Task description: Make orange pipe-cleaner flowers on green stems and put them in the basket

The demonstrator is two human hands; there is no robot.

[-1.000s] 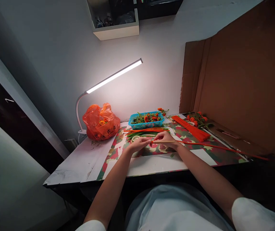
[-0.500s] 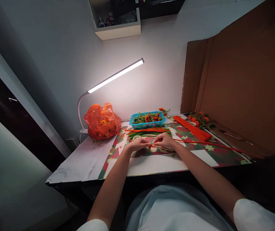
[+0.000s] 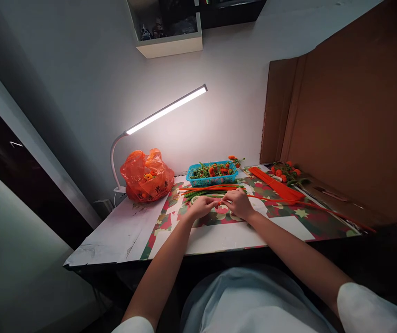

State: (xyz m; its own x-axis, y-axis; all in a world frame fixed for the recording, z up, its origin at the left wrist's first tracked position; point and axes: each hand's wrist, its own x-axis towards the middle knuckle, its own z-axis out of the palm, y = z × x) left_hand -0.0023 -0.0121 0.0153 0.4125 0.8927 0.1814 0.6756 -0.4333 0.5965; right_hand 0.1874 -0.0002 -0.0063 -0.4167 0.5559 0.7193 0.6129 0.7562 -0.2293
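Observation:
My left hand [image 3: 203, 206] and my right hand [image 3: 237, 203] meet over the patterned mat [image 3: 282, 217] in the middle of the desk. Both pinch the near end of a long thin orange stem [image 3: 309, 206] that runs off to the right across the mat. The fingers of both hands are closed around it. Just beyond my hands lies a pile of green and orange stems [image 3: 212, 189]. What sits right between the fingertips is too small to make out.
A blue basket [image 3: 211, 180] of orange flowers and green stems stands behind the pile. An orange plastic bag [image 3: 146, 176] sits at the back left under a lit desk lamp [image 3: 165, 110]. A bundle of orange sticks [image 3: 276, 186] and a flower sprig [image 3: 287, 171] lie by a cardboard sheet [image 3: 351, 120].
Both hands have shifted slightly away from me, toward the stem pile. The light stick seen at my right hand earlier no longer shows.

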